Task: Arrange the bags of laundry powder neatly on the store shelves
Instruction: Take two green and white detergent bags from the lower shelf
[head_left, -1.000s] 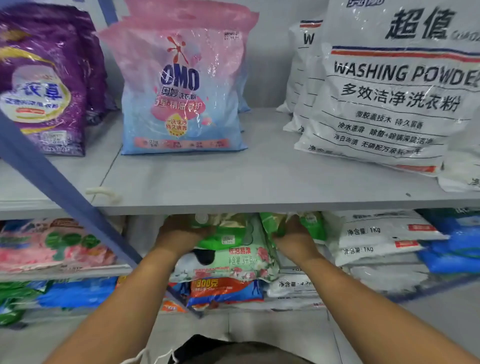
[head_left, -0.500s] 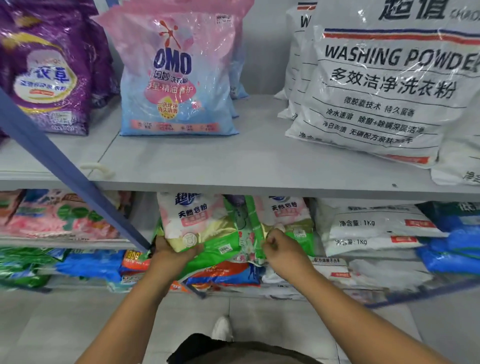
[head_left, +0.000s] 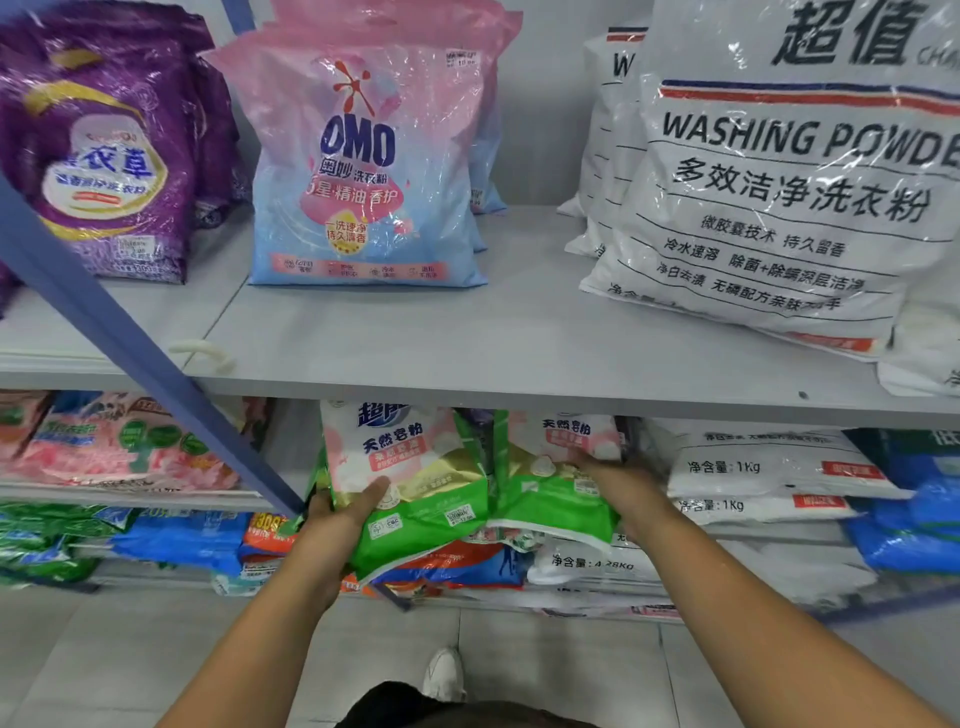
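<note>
Two white-and-green bags of laundry powder stand side by side under the upper shelf board (head_left: 519, 358). My left hand (head_left: 345, 514) grips the lower left corner of the left bag (head_left: 410, 467), thumb across its front. Over on the other side, my right hand (head_left: 623, 486) holds the right edge of the right bag (head_left: 550, 488). Both bags lean slightly outward over the front of the lower shelf. Their tops are hidden behind the shelf board.
On the upper shelf stand a purple bag (head_left: 104, 150), a pink-blue OMO bag (head_left: 363, 171) and big white washing powder bags (head_left: 789, 197). A blue diagonal brace (head_left: 130, 343) crosses at left. White 1 kg bags (head_left: 763, 467), blue bags (head_left: 914, 519) and pink bags (head_left: 119, 447) fill lower shelves.
The two green bags went from lying low and flat to standing upright, pulled forward. My hands spread apart to the bags' outer edges.
</note>
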